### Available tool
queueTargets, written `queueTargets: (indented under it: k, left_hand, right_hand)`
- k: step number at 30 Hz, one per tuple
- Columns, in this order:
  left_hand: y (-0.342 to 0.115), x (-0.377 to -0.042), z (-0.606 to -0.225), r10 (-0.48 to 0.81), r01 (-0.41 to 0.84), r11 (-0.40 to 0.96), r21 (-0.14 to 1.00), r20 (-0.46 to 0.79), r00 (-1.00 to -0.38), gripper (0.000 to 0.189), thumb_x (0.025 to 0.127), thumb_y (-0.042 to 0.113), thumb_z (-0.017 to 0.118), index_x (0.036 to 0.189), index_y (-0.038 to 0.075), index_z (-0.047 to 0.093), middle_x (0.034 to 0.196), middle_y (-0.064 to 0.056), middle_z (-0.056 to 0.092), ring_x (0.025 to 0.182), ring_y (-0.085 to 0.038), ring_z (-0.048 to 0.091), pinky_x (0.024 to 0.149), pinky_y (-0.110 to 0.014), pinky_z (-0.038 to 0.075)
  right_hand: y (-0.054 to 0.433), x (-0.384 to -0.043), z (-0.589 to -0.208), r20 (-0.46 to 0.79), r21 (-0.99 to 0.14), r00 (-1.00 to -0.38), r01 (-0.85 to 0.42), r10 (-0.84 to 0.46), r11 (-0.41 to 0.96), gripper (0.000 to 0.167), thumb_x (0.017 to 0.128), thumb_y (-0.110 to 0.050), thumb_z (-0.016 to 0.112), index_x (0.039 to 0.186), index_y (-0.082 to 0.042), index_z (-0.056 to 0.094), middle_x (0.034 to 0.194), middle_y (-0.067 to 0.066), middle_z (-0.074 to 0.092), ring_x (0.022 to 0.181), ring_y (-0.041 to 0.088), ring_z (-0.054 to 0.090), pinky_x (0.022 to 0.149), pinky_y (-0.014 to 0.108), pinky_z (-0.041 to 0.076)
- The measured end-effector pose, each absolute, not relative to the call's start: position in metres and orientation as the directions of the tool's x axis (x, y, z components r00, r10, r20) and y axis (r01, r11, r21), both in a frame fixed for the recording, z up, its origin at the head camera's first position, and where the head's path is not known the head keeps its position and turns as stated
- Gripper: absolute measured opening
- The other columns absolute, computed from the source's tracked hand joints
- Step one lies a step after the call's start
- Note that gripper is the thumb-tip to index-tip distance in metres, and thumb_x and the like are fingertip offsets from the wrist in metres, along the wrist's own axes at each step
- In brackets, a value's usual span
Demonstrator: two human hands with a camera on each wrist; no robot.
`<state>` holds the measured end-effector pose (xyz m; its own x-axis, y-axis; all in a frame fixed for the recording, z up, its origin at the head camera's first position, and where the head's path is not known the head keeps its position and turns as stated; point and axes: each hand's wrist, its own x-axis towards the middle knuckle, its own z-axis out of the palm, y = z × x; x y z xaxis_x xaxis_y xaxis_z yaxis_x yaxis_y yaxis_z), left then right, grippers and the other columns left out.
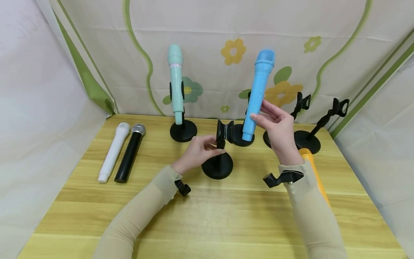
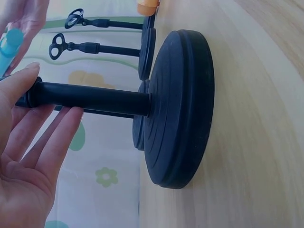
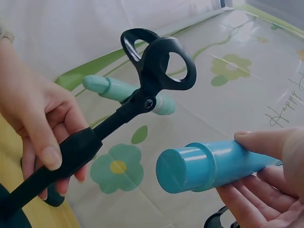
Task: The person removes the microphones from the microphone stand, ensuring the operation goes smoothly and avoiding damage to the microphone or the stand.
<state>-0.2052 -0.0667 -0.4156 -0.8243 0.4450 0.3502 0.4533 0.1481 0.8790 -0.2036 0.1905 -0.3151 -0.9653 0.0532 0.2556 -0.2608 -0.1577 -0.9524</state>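
Observation:
My left hand (image 1: pixel 198 151) pinches the pole of a black microphone stand (image 1: pixel 217 167) between thumb and fingers. The stand's round base looks to be on the table in the left wrist view, and its clip (image 3: pixel 180 64) has nothing in it. With thumb and fingertips, my right hand (image 1: pixel 279 127) grips a blue microphone (image 1: pixel 257 93) by its lower part, tilted head-up in the air. The microphone's flat end (image 3: pixel 173 171) is apart from the clip in the right wrist view. Left of the held stand, a mint-green microphone (image 1: pixel 176 90) sits upright in another stand (image 1: pixel 183 132).
A white microphone (image 1: pixel 114 153) and a black microphone (image 1: pixel 130 154) with a silver head lie at the left. An orange microphone (image 1: pixel 315 172) lies partly hidden under my right forearm. Several black stands, one being the rightmost stand (image 1: pixel 307 142), line the back right, near the flowered curtain (image 1: pixel 207 82).

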Motion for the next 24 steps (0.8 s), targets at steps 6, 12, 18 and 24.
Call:
queueTargets:
  k: [6,12,18,24]
  left_hand:
    - [-0.066,-0.204,-0.414,0.437,0.428,0.127,0.895,0.337,-0.834,0.016,0.090,0.016,0.081,0.105,0.014,0.076,0.102,0.002,0.074,0.090,-0.013,0.073,0.081,-0.030,0.060]
    - [-0.066,-0.206,-0.414,0.435,0.420,0.114,0.900,0.335,-0.836,0.016,0.090,0.015,0.081,0.104,0.013,0.076,0.100,0.002,0.075,0.091,-0.013,0.073,0.083,-0.031,0.060]
    - [-0.067,-0.206,-0.414,0.432,0.425,0.167,0.890,0.321,-0.843,0.016,0.088,0.017,0.083,0.103,0.014,0.076,0.099,0.005,0.075,0.089,-0.010,0.073,0.082,-0.029,0.060]
    - [-0.068,-0.207,-0.415,0.439,0.428,0.177,0.886,0.318,-0.840,0.017,0.089,0.018,0.083,0.103,0.013,0.076,0.099,0.004,0.074,0.089,-0.010,0.073,0.081,-0.029,0.060]
  right_hand:
    - [0.201,-0.197,-0.324,0.237,-0.965,-0.971,-0.239,0.038,-0.110,0.057,0.085,-0.004,0.083,0.139,-0.003,0.062,0.126,0.013,0.068,0.107,0.019,0.070,0.084,0.030,0.059]
    - [0.214,-0.188,-0.334,0.214,-0.973,-0.976,-0.217,0.040,-0.078,0.058,0.085,-0.004,0.083,0.139,-0.003,0.062,0.124,0.008,0.070,0.102,0.016,0.071,0.086,0.026,0.057]
    - [0.225,-0.179,-0.345,0.183,-0.983,-0.983,-0.183,0.035,0.000,0.059,0.086,-0.006,0.083,0.140,-0.003,0.061,0.122,0.006,0.070,0.102,0.014,0.071,0.087,0.025,0.056]
    - [0.234,-0.168,-0.355,0.124,-0.989,-0.991,-0.120,0.040,0.085,0.061,0.086,-0.012,0.084,0.141,-0.002,0.060,0.119,0.005,0.071,0.102,0.013,0.071,0.086,0.025,0.057]
